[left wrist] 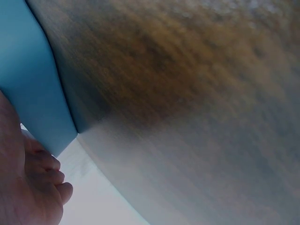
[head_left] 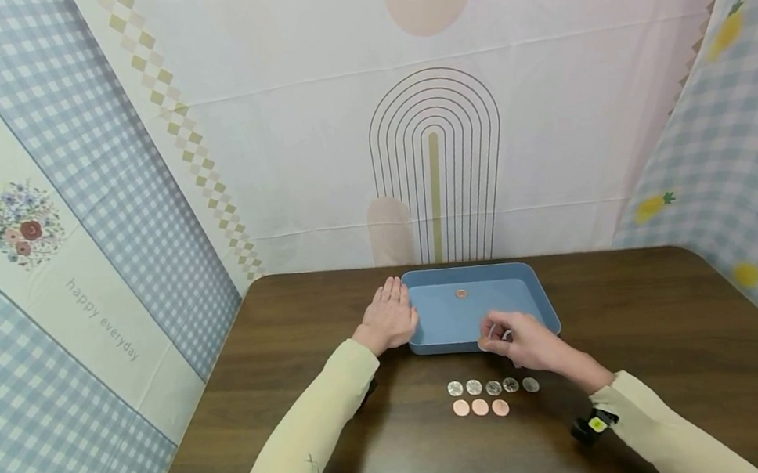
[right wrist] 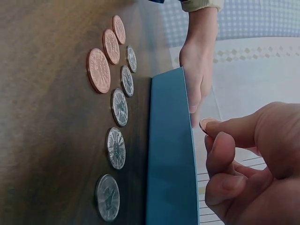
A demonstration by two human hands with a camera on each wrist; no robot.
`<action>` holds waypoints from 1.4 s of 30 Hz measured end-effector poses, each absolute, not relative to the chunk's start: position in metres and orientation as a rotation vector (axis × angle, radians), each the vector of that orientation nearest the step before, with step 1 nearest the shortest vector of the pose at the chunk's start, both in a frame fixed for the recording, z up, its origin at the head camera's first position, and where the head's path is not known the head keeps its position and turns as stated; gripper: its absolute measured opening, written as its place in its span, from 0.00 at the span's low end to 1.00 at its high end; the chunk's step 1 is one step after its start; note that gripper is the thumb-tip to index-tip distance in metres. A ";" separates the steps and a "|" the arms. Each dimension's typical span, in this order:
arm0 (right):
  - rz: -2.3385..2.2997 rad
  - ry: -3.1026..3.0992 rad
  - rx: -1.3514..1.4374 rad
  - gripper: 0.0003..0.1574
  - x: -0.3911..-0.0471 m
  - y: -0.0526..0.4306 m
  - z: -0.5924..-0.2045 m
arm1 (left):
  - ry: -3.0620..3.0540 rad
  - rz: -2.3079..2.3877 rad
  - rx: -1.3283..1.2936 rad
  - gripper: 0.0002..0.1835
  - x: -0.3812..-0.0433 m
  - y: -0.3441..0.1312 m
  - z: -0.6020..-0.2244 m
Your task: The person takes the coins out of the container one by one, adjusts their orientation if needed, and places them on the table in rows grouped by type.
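My left hand [head_left: 390,315] rests at the left side of a shallow blue tray [head_left: 439,322], its fingers straight and pointing toward the wall. Just above the tray's front rim, my right hand [head_left: 522,339] pinches a copper coin [right wrist: 204,123] between thumb and finger. Another copper coin [head_left: 461,294] lies flat inside the tray, toward its back. In front of the tray, several silver coins [head_left: 493,388] form a row on the table. Three copper coins [head_left: 480,407] make a second, shorter row nearer to me.
The dark wooden table [head_left: 351,469] ends at a patterned cloth backdrop [head_left: 298,159] behind the tray. Checked cloths hang along the left and right sides. A dark wrist device [head_left: 594,425] is strapped at my right wrist.
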State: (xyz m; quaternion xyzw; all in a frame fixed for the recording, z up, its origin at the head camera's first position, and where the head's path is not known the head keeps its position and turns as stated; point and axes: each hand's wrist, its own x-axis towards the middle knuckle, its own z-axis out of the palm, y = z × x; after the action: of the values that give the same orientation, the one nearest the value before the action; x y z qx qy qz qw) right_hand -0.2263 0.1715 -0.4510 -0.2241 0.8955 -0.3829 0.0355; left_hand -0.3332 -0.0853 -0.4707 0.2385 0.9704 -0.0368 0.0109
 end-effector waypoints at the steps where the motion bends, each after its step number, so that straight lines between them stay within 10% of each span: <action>1: -1.178 2.747 -0.698 0.06 -0.225 0.173 -0.451 | 3.027 -0.114 0.743 0.34 -0.333 -0.085 -0.471; 42: -0.975 2.601 -0.686 0.07 -0.174 0.195 -0.471 | 3.022 -0.122 0.756 0.34 -0.330 -0.088 -0.470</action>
State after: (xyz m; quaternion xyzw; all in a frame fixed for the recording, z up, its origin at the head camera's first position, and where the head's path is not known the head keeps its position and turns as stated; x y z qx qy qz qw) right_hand -0.1740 0.1952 -0.4706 -0.2374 0.9001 -0.3375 0.1398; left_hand -0.3296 -0.0875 -0.4700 0.2424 0.9693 -0.0390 0.0123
